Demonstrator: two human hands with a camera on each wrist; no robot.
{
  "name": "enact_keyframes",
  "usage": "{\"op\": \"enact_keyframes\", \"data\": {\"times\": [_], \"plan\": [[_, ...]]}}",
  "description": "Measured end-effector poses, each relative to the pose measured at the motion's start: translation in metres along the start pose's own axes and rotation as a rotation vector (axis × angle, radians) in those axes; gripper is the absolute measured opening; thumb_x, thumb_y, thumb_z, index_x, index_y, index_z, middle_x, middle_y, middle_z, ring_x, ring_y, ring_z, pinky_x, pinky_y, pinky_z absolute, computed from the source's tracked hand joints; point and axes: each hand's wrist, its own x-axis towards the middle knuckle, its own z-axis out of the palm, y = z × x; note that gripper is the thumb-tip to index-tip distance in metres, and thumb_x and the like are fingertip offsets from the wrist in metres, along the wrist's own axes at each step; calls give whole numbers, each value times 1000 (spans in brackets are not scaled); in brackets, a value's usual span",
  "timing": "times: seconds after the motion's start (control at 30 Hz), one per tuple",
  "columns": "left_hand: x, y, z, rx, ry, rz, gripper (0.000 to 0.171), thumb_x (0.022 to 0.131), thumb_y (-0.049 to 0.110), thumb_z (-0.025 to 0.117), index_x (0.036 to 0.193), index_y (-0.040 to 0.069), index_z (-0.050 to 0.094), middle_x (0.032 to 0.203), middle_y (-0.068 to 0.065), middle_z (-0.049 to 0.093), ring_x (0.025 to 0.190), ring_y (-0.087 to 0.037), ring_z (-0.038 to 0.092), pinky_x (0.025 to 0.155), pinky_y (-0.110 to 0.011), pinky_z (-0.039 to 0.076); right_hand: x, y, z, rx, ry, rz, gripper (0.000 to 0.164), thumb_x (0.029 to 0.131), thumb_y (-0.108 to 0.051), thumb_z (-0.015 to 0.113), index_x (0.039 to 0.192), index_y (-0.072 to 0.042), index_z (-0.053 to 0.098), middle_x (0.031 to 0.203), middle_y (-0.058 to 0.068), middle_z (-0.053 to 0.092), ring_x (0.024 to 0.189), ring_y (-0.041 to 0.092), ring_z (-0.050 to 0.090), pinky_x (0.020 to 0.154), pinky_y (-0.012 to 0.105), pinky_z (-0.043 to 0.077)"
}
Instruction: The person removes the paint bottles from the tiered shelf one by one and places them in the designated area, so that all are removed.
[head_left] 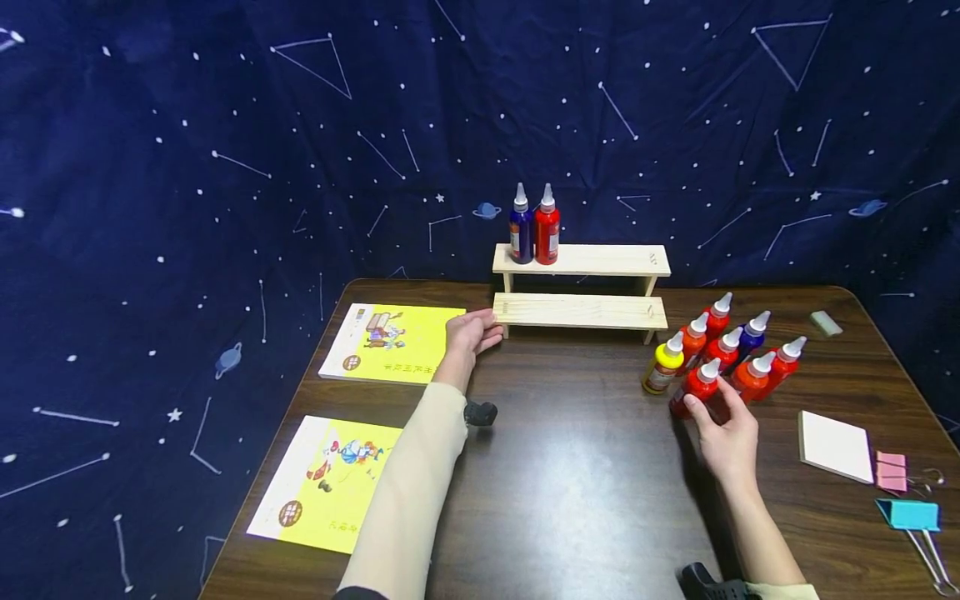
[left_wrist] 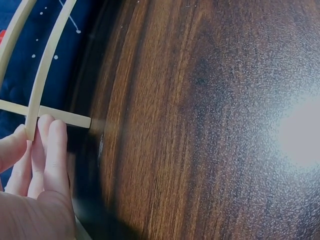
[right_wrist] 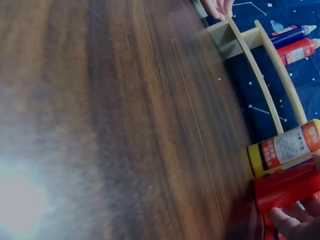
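Note:
My left hand (head_left: 467,335) pinches the left end of the lower step of a two-step wooden shelf (head_left: 581,311), thumb above and fingers below in the left wrist view. At the right, my right hand (head_left: 731,439) holds a red paint bottle (head_left: 697,388) between thumb and fingers. This bottle is upright at the front of a cluster of paint bottles. A yellow paint bottle (right_wrist: 285,150) stands close beside it. Behind and to the right are several red and orange-red bottles (head_left: 784,363) and a dark blue one (head_left: 753,335), all with white nozzle caps.
On the upper step stand a dark blue bottle (head_left: 521,229) and a red bottle (head_left: 547,229). Two yellow books (head_left: 405,333) lie at the left. A white pad (head_left: 834,446), pink clip (head_left: 891,472), teal binder clip (head_left: 911,515) and pale eraser-like block (head_left: 827,323) lie at the right.

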Motion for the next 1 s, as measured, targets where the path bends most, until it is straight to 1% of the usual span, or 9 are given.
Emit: {"op": "enact_keyframes", "data": {"times": [0.07,0.13,0.33,0.47,0.6,0.7,0.83,0.9,1.0], "plan": [[0,0,0,4,2,3,25,88,4,68,113,2,69,90,-11,72,70,-17,70,69,-31,61,2,0,2,-14,4,-11,51,86,-8,71,133,0,53,124,24,59,108,35,60,88,6,46],[1,-1,1,7,5,2,25,88,4,68,113,1,69,89,-11,72,70,-17,70,69,-31,61,5,-1,3,-25,11,-16,51,86,-8,71,133,1,53,124,25,59,108,36,59,92,13,48],[0,0,1,7,4,-6,26,87,5,68,113,2,69,92,-11,71,72,-17,71,69,-31,61,9,-1,8,-34,29,20,53,86,-10,71,134,2,51,128,27,56,113,39,57,98,48,46],[-1,0,0,10,4,-3,27,87,5,68,114,2,69,96,-13,71,72,-17,70,69,-31,61,11,0,8,-27,12,38,56,87,-14,71,136,1,49,130,27,54,116,41,55,99,53,44],[-1,-1,0,12,6,-9,27,87,6,69,114,3,69,97,-13,72,74,-18,71,69,-31,61,10,2,7,-5,-17,43,58,87,-12,71,139,0,47,132,26,53,118,40,54,100,48,44],[-1,-1,-1,13,4,-12,28,87,6,69,114,3,69,98,-13,72,77,-19,71,69,-30,61,6,2,5,29,-23,37,60,87,-9,71,140,-2,45,133,26,52,118,40,54,98,31,48],[1,-2,-1,14,1,-15,28,87,7,69,115,3,69,99,-13,72,81,-21,71,70,-31,61,-2,-1,1,98,4,36,59,86,-6,70,141,-5,46,133,24,53,116,40,56,86,8,46],[1,-2,-1,14,0,-19,28,87,7,69,115,4,69,99,-13,72,81,-21,72,70,-31,61,-6,-4,-1,122,38,30,57,87,-5,69,140,-7,48,131,22,55,114,31,59,82,3,46],[3,-1,-1,14,-1,-20,28,87,7,70,115,5,69,99,-13,72,80,-20,72,69,-31,61,-10,-10,-4,150,132,-20,50,87,-3,68,135,-6,54,127,19,60,105,14,63,82,4,48]]}}
